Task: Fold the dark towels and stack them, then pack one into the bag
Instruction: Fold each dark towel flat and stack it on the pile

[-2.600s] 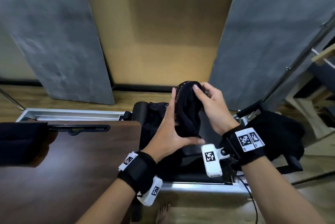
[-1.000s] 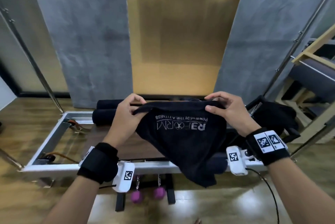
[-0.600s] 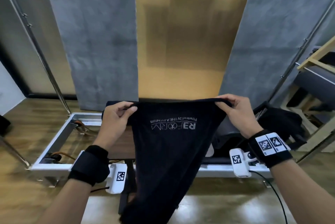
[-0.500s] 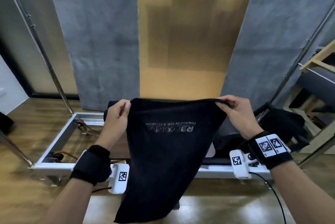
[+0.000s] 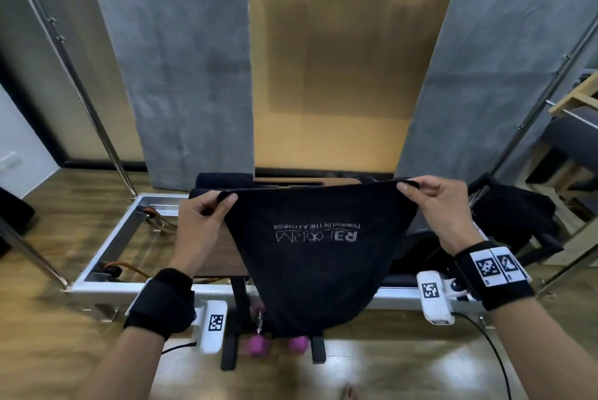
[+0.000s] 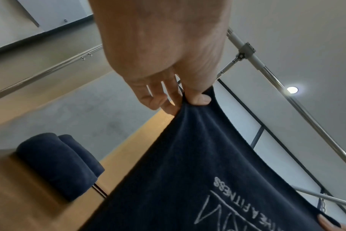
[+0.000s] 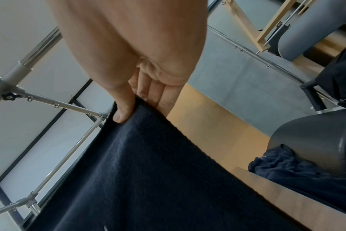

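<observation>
The left hand [image 5: 201, 221] and the right hand [image 5: 437, 205] are holding up a dark towel [image 5: 318, 257] by its two top corners. The fingers [image 6: 198, 98] of the left hand are pinching one corner between thumb and fingertips, and the fingers [image 7: 122, 112] of the right hand are pinching the other corner the same way. The towel is hanging in the air in front of the person, above the brown tabletop [image 5: 223, 257]. It is dark blue, almost black, and soft and fuzzy. Its top edge is sagging a little between the two hands. Pale letters are showing on it, upside down. The sides are hanging in toward a rounded bottom, which is dangling past the near metal frame [image 5: 106, 283] of the tabletop.

Two rolled towels [image 6: 57, 164] are lying side by side at the far left of the tabletop, apart from the hanging towel. A crumpled pile of dark cloth [image 7: 298, 171] is lying on the right end, beside a big grey roll [image 7: 316, 140]. A black bag [image 5: 514, 221] is sitting farther right. Two pink weights [image 5: 275, 343] are resting on the floor under the frame. The middle of the tabletop is hiding behind the towel
</observation>
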